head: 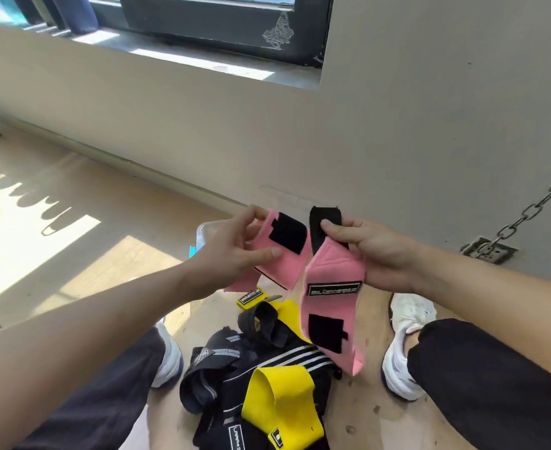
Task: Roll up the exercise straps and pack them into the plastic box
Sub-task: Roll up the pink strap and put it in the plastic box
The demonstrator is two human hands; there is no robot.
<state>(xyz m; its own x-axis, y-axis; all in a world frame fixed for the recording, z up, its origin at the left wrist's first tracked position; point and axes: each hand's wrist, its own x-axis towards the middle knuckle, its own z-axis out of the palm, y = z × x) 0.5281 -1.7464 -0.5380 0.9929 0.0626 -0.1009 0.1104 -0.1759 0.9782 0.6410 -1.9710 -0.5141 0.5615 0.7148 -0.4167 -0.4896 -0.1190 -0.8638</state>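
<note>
**While Both Hands Hold the Pink Strap**

While it is held in the air in front of the person, the pink fabric strap (329,271) with black fastening patches and a black label hangs in two sections; whether these are one strap or two cannot be told. The left hand (235,248) pinches the left section between thumb and fingers. The right hand (374,251) grips the black end tab of the right section, thumb on top. Below, black white-striped straps (287,355) and yellow elastic straps (280,397) lie piled on the wooden floor (105,254). The clear plastic box (207,233) stands on the floor, partly hidden behind the left hand. White shoes (404,339) flank the pile. A metal chain (527,212) hangs at right.
</note>
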